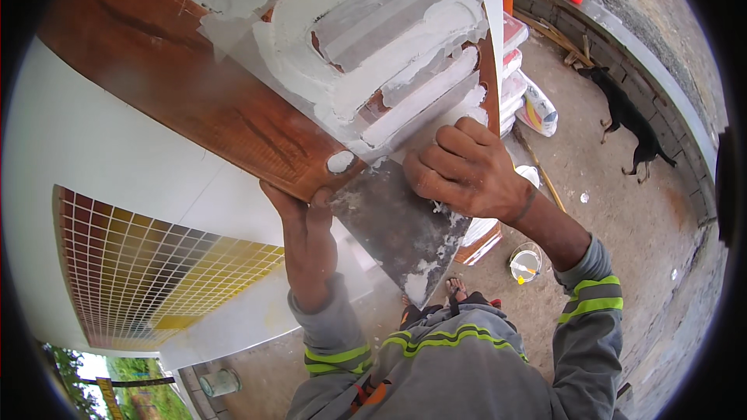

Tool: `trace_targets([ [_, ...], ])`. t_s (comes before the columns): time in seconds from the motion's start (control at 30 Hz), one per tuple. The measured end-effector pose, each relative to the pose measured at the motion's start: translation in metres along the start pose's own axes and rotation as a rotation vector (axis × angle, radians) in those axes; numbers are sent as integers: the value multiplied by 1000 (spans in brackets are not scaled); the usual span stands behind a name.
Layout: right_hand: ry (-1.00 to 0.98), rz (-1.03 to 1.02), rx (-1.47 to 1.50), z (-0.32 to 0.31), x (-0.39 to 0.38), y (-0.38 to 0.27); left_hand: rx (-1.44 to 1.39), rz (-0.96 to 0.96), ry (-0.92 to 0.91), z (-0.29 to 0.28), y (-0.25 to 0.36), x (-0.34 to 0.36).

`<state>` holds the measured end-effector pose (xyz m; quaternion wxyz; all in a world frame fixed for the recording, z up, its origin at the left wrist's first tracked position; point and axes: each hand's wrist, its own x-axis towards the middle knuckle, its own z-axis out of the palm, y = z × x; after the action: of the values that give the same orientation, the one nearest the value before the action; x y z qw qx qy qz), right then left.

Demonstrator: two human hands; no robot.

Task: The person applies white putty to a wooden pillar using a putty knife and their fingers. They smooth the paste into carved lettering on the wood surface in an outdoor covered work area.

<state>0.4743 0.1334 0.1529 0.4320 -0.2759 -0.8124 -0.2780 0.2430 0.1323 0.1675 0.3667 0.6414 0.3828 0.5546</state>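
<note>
A reddish-brown wooden board slants down from the upper left, with white filler smeared over its right part and a white dab near its lower corner. At that lower edge my left hand grips the board, thumb near the corner. Below it lies a dark flat plate, spotted with white paste and pointing down towards me. My right hand is closed in a fist over the plate's upper right end, beside the filler. Whatever sits inside that fist is hidden by the fingers.
A white wall with a tiled mosaic panel is at left. Stacked sacks, a long stick and a white bucket stand or lie at right. A black dog is by the low block wall.
</note>
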Motion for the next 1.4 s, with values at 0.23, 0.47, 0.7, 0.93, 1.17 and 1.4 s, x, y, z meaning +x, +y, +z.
trace_targets([
  [0.23, -29, 41, 79, -1, 3, 1, 87, -2, -3, -1, 6, -1],
  [0.47, -14, 87, 79, -1, -3, -8, 88, -22, -8, 0, 6, -2],
  [0.7, 81, 57, 83, 5, -8, -7, 114, 18, -2, 4, 10, -2],
  [0.93, 31, 44, 38, 3, -6, -3, 215, 46, -10, 3, 8, -3],
  [1.17, 16, 22, 29, 4, -6, -2, 84, 79, -8, 11, 9, 1],
  [1.4, -9, 26, 24, 2, -5, 2, 66, 80, 5, 10, 1, 5],
])
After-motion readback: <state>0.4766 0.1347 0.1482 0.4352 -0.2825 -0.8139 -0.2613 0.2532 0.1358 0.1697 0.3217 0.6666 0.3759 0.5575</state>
